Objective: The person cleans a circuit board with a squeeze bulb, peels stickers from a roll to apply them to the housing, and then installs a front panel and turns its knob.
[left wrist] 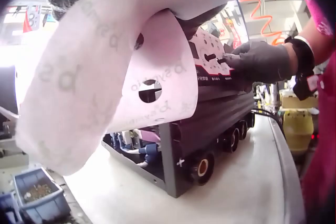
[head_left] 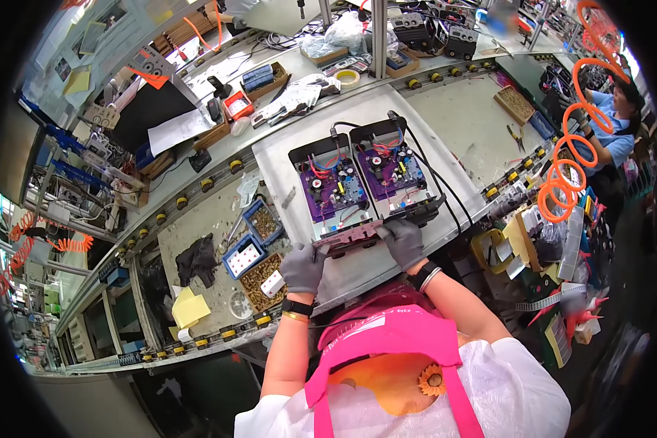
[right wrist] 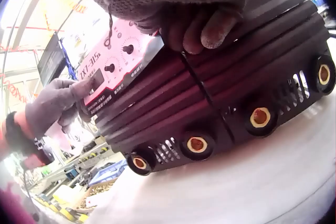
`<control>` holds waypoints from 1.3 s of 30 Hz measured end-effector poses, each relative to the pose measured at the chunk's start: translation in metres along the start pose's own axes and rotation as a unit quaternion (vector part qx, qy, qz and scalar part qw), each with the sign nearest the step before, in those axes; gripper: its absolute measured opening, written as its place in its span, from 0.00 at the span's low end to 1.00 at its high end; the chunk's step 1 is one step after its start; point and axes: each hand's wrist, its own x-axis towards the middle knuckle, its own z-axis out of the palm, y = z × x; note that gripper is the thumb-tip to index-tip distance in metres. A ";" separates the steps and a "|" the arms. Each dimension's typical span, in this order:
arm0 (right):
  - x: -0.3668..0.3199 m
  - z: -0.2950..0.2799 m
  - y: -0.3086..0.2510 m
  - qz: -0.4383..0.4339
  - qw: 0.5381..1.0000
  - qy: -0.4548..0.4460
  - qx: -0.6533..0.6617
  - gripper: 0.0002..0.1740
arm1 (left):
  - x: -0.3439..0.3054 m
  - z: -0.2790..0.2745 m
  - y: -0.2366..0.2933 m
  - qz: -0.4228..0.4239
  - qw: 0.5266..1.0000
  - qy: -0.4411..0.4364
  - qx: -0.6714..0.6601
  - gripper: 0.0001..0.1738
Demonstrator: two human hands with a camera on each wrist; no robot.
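Note:
Two open-topped black machine housings (head_left: 369,171) with purple circuit boards stand side by side. Along the left one's front lies a printed panel label (right wrist: 116,69) marked ZX7-315, with knobs showing through it. My gloved left hand (head_left: 303,268) pinches the label's left end, thumb on its face. White backing paper (left wrist: 73,82) with punched holes hangs curled beside that hand in the left wrist view. My gloved right hand (head_left: 403,244) holds the label's right end, its fingers curled over the dark ribbed front (right wrist: 210,92). Round brass-lined sockets (right wrist: 197,144) line the lower front.
A pale board (head_left: 274,164) lies under the housings on the roller line. Blue bins (head_left: 263,221) and a box of small brass parts (head_left: 259,281) stand at left. A black cable (head_left: 445,190) runs along the right side. Another person (head_left: 613,131) works at far right, behind an orange coiled hose (head_left: 562,175).

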 end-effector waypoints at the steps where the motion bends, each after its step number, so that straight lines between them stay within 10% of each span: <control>1: 0.002 -0.003 0.000 -0.019 0.999 0.000 -0.029 0.16 | 0.001 -0.002 0.002 -0.016 1.000 -0.003 0.010 0.22; 10: -0.012 -0.060 0.022 0.039 0.991 -0.103 -0.076 0.19 | -0.006 0.021 -0.008 -0.174 0.965 -0.082 -0.177 0.27; 18: -0.062 -0.238 0.178 0.124 0.916 0.337 -0.178 0.15 | -0.051 0.031 -0.020 -0.215 0.870 -0.122 -0.426 0.11; 20: -0.072 -0.277 0.231 0.196 0.869 0.310 -0.332 0.06 | -0.060 0.030 -0.011 -0.221 0.868 -0.154 -0.417 0.11; 23: -0.078 -0.306 0.302 0.379 0.856 0.048 -0.348 0.20 | -0.064 0.034 0.012 -0.216 0.867 -0.188 -0.407 0.13; 24: -0.063 -0.304 0.280 0.278 0.909 0.091 -0.296 0.16 | -0.064 0.033 0.018 -0.191 0.883 -0.215 -0.372 0.13; 29: -0.110 -0.307 0.459 0.362 0.836 -0.139 -0.389 0.19 | -0.061 0.026 0.053 -0.119 0.901 -0.296 -0.296 0.15; 30: -0.076 -0.313 0.359 0.361 0.790 -0.195 -0.455 0.17 | -0.058 0.019 0.062 -0.112 0.903 -0.297 -0.289 0.15; 31: -0.057 -0.319 0.339 0.486 0.819 -0.065 -0.298 0.14 | -0.057 0.015 0.067 -0.101 0.905 -0.300 -0.283 0.15; 36: -0.104 -0.361 0.435 0.228 0.922 0.095 -0.297 0.14 | -0.066 0.017 0.071 -0.096 0.899 -0.274 -0.327 0.15; 39: -0.077 -0.349 0.278 0.158 0.933 -0.002 -0.322 0.13 | -0.058 0.003 0.083 -0.089 0.892 -0.245 -0.370 0.16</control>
